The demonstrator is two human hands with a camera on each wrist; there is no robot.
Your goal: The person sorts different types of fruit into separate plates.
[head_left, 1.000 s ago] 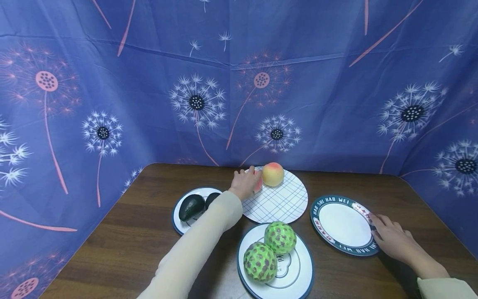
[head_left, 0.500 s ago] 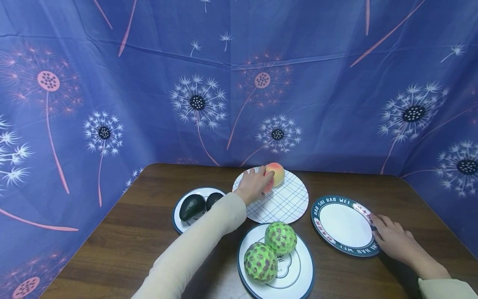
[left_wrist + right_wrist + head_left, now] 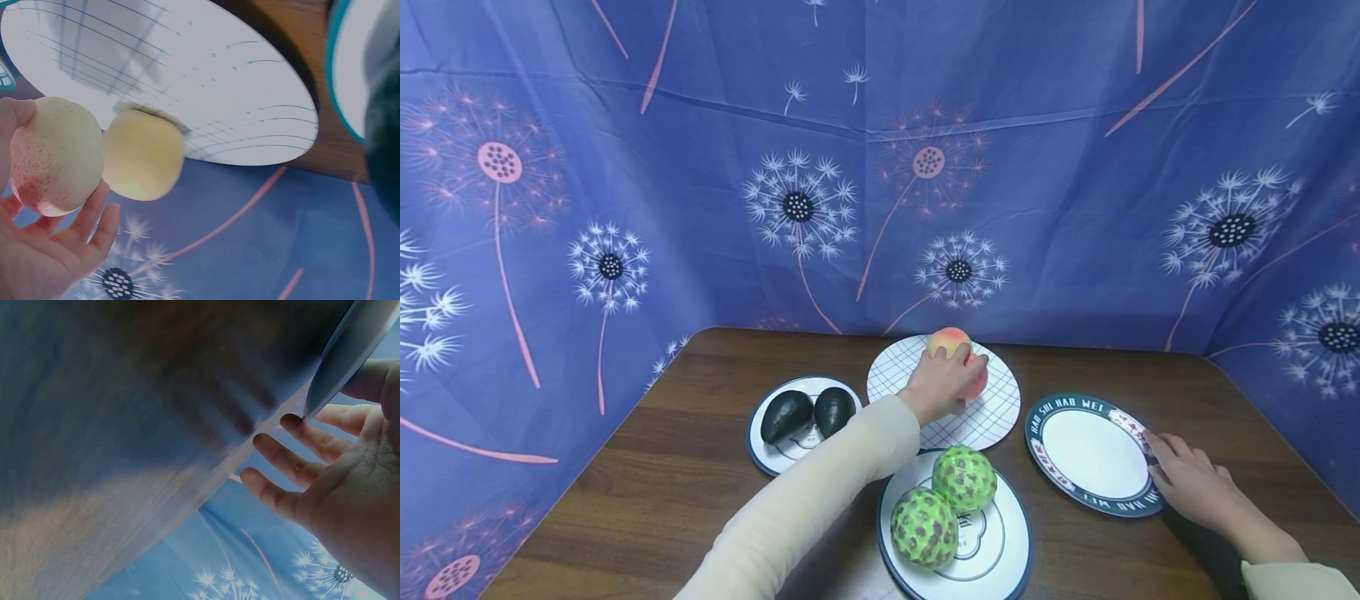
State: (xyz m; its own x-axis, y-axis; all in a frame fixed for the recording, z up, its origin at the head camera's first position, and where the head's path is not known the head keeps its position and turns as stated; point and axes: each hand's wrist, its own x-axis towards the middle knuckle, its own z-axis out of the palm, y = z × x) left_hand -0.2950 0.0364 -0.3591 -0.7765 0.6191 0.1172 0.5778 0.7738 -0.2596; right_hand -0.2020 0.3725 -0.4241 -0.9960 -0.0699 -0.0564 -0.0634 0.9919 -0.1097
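My left hand [image 3: 937, 387] grips a peach [image 3: 59, 156], thumb on one side and fingers curled on the other. In the head view that peach shows reddish beyond the fingers, over the white plate with blue grid lines [image 3: 940, 435]. A second peach [image 3: 950, 337] sits at the back of this plate, close beside the held one and partly covered by the hand. My right hand [image 3: 1195, 483] touches the right rim of a green-rimmed plate [image 3: 1093, 450], its fingers loosely spread. In the right wrist view, the plate's edge [image 3: 350, 356] stands by the thumb and fingertips.
Two dark avocados [image 3: 787, 416] lie on a small plate [image 3: 762, 450] at the left. Nearer, two green, brown-spotted balls [image 3: 923, 527] rest on another plate [image 3: 992, 567]. The wooden table [image 3: 647, 483] ends at a blue dandelion-print cloth [image 3: 1045, 167].
My left hand has moved right across the grid-patterned plate with the peach, passing in front of the second peach and uncovering the right avocado. My right hand stays at its plate's rim.
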